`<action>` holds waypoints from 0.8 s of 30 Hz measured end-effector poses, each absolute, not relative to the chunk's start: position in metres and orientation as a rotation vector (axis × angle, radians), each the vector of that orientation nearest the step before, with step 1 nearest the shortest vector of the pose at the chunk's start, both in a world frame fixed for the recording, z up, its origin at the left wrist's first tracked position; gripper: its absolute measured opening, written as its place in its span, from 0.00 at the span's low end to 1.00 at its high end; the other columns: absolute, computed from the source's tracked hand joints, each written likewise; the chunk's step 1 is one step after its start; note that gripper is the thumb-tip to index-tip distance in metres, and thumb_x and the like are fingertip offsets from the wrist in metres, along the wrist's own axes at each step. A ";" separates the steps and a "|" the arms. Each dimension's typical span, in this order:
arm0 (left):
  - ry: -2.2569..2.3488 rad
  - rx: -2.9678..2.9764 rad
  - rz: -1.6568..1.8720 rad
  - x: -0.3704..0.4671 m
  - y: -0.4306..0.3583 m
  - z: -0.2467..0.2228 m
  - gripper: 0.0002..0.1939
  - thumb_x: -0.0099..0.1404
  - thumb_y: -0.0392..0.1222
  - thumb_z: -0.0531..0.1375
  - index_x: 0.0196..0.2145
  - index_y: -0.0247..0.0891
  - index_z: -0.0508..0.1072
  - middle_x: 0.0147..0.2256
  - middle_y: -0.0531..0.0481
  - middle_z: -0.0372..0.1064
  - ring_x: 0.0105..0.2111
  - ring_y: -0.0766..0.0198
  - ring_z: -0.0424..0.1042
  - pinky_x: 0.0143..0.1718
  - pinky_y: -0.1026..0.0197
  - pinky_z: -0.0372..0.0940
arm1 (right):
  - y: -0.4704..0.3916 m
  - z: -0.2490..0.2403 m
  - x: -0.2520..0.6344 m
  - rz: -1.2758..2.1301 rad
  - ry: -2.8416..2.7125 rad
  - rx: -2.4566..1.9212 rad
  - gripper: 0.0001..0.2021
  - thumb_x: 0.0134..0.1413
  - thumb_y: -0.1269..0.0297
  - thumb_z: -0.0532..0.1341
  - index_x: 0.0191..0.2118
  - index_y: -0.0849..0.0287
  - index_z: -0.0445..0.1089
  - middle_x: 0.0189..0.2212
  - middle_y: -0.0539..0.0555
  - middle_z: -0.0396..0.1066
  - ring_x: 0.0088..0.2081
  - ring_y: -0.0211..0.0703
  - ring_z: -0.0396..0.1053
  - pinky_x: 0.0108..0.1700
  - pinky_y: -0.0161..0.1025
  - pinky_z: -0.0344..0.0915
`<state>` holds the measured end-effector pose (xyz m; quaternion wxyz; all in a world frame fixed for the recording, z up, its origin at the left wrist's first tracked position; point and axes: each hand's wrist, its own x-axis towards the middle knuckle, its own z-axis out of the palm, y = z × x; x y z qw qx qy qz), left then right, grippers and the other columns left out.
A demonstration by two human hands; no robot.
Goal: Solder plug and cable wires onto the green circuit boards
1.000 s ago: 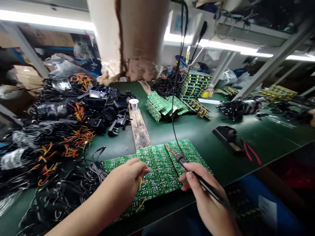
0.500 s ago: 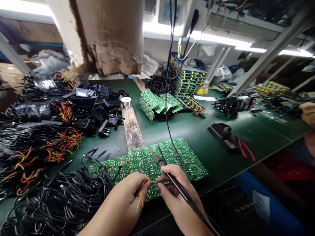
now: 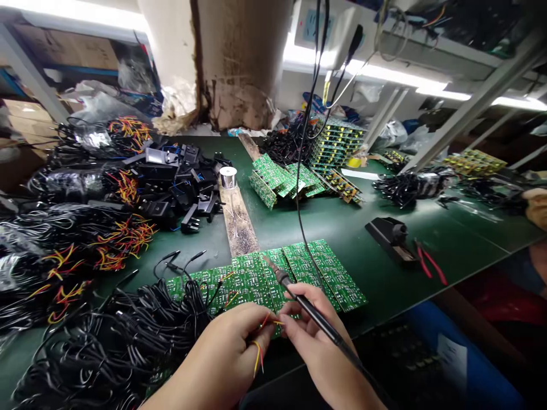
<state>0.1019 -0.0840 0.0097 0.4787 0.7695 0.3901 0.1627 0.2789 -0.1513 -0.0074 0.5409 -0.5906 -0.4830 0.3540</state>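
Note:
My left hand (image 3: 239, 347) is closed in a pinch on thin red and yellow wires (image 3: 257, 356); their ends stick out below and to the right of the fingers. My right hand (image 3: 318, 330) grips a black soldering iron (image 3: 318, 312), its tip slanting up and left above the green circuit boards (image 3: 252, 282). The thumb and fingertips of that hand also meet at the wire end beside my left fingertips. Several boards lie in a row beneath both hands. A heap of black cables (image 3: 102, 341) is left of my left forearm.
A solder spool (image 3: 228, 177) stands on a stained wooden strip (image 3: 239, 222). Plug adapters (image 3: 183, 176) and wire bundles (image 3: 85, 233) crowd the left. Boards (image 3: 284, 176) are piled behind. At right lie an iron holder (image 3: 393, 239) and red-handled pliers (image 3: 429, 265). A cord (image 3: 300, 199) hangs down.
The view has shifted, so the bench appears slightly further right. My hands stay together, still holding the wires and soldering iron; the wire end between them now slants slightly downward.

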 end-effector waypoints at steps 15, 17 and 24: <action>0.981 2.338 0.067 0.122 -0.082 0.007 0.09 0.74 0.41 0.55 0.36 0.44 0.72 0.37 0.49 0.76 0.37 0.56 0.75 0.37 0.56 0.65 | -0.174 -0.008 0.301 0.443 -1.703 -1.482 0.22 0.69 0.78 0.57 0.61 0.48 0.67 0.55 0.55 0.72 0.57 0.46 0.75 0.62 0.43 0.74; 1.039 2.457 -0.010 0.125 -0.085 0.001 0.10 0.75 0.40 0.53 0.38 0.43 0.74 0.38 0.47 0.76 0.37 0.54 0.76 0.35 0.55 0.65 | -0.183 -0.009 0.307 0.391 -1.697 -1.495 0.21 0.70 0.76 0.58 0.62 0.48 0.67 0.57 0.56 0.71 0.58 0.47 0.74 0.63 0.44 0.74; 1.125 2.726 0.063 0.124 -0.106 -0.019 0.13 0.77 0.35 0.51 0.40 0.43 0.75 0.37 0.49 0.74 0.36 0.55 0.77 0.35 0.54 0.69 | -0.230 0.014 0.348 0.244 -1.524 -1.736 0.08 0.72 0.62 0.62 0.52 0.48 0.78 0.48 0.51 0.80 0.45 0.45 0.82 0.48 0.34 0.81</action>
